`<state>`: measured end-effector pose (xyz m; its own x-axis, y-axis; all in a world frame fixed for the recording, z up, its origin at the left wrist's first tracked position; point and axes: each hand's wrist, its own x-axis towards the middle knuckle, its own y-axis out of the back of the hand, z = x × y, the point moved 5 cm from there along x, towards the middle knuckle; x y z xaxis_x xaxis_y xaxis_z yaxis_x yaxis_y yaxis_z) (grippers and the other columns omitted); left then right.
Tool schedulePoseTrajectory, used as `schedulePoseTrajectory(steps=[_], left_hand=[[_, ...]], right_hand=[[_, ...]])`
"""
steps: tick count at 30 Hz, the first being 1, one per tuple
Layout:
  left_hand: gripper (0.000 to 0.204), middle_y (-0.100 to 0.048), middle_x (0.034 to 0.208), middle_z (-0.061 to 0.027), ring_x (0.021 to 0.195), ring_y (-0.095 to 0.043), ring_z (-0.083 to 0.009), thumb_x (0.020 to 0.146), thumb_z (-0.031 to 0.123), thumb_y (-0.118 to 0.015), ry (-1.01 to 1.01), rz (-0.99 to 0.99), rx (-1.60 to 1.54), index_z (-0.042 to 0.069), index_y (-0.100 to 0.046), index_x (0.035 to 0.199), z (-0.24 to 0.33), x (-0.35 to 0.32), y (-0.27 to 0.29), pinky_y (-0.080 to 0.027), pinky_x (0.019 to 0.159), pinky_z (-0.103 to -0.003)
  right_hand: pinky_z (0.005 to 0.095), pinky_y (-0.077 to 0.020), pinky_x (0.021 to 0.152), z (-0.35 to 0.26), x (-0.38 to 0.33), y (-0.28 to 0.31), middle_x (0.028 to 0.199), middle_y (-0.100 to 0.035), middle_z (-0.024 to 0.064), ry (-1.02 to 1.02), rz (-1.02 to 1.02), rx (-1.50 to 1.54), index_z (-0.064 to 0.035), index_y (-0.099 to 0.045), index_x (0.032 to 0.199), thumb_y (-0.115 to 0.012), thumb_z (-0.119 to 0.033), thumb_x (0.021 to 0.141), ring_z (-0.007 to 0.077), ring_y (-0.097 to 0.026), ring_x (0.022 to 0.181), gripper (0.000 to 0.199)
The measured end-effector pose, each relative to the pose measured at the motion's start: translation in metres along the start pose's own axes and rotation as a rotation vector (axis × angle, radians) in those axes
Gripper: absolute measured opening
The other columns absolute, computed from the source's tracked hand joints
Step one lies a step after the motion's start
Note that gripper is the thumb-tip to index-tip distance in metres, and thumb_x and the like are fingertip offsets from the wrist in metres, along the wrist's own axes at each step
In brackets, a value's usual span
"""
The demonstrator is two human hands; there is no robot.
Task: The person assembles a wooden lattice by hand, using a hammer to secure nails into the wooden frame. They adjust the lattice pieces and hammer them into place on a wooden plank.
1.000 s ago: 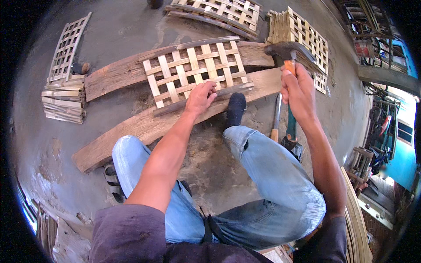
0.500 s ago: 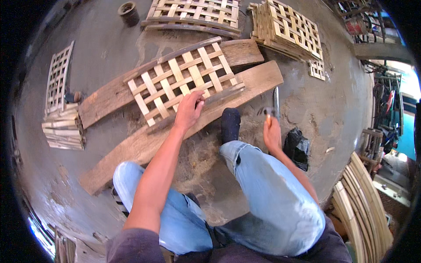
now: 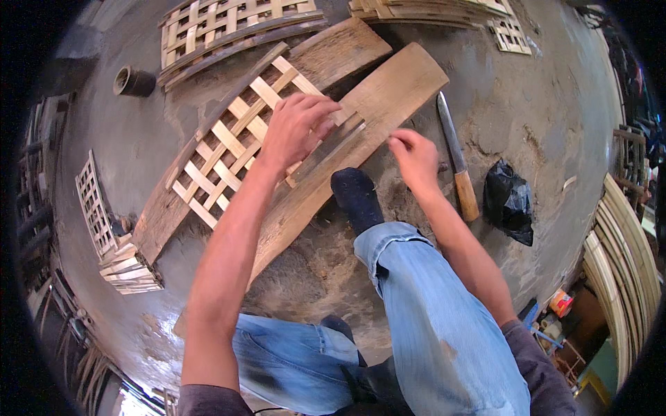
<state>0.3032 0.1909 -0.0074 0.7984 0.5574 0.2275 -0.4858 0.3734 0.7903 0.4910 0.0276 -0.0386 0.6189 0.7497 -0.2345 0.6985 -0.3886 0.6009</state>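
A woven lattice panel of pale flat strips [image 3: 232, 135] lies slanted across two thick wooden planks [image 3: 399, 80]. A dark strip [image 3: 329, 154] edges its near side. My left hand [image 3: 298, 128] is over the panel's right part, fingers stretched to the right and thumb apart, with nothing visible in it. My right hand [image 3: 416, 161] is beside the near plank's edge, thumb and fingertips pinched together; anything between them is too small to make out. Right of it, a long knife [image 3: 456, 152] with a wooden handle lies on the floor. My dark-socked foot [image 3: 356, 197] stands beside the near plank.
More lattice panels [image 3: 236, 24] lie at the far side, with a panel stack [image 3: 416, 12] to their right. A round pot [image 3: 134, 82] stands at far left, above a small stack of strips [image 3: 132, 270]. A black plastic bag [image 3: 508, 201] and curved bamboo lengths [image 3: 621, 267] are at right.
My right hand has let go of the hammer and moved toward the plank, fingers now pinched. My left hand has come off the panel's near edge and its fingers have extended. The view has shifted.
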Motion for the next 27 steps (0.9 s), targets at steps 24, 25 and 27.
schedulePoseTrajectory(steps=[24, 25, 27], left_hand=[[0.024, -0.064, 0.116, -0.0019, 0.123, -0.049, -0.0264, 0.087, 0.027, -0.071, -0.015, -0.369, 0.017, 0.016, -0.072, 0.108, -0.003, 0.027, -0.037, -0.035, 0.106, -0.045], [0.024, -0.064, 0.115, -0.0018, 0.123, -0.049, -0.0264, 0.087, 0.027, -0.071, -0.012, -0.38, 0.019, 0.016, -0.072, 0.108, -0.004, 0.027, -0.038, -0.035, 0.106, -0.045], [0.024, -0.064, 0.114, -0.0014, 0.122, -0.05, -0.0265, 0.087, 0.028, -0.071, -0.008, -0.393, 0.02, 0.016, -0.072, 0.107, -0.003, 0.028, -0.038, -0.036, 0.105, -0.045]], right_hand=[[0.0328, -0.0562, 0.08, 0.008, 0.033, -0.046, 0.09, -0.076, 0.0135, -0.158, -0.101, 0.237, -0.0049, -0.076, 0.1, -0.073, -0.012, 0.081, 0.022, -0.074, 0.086, 0.021], [0.033, -0.0562, 0.08, 0.008, 0.033, -0.045, 0.09, -0.076, 0.0136, -0.152, -0.096, 0.235, -0.0051, -0.076, 0.1, -0.073, -0.013, 0.081, 0.0225, -0.074, 0.085, 0.021], [0.0336, -0.0561, 0.08, 0.007, 0.033, -0.044, 0.089, -0.076, 0.0139, -0.142, -0.089, 0.22, -0.0051, -0.077, 0.099, -0.074, -0.015, 0.081, 0.0236, -0.074, 0.085, 0.021]])
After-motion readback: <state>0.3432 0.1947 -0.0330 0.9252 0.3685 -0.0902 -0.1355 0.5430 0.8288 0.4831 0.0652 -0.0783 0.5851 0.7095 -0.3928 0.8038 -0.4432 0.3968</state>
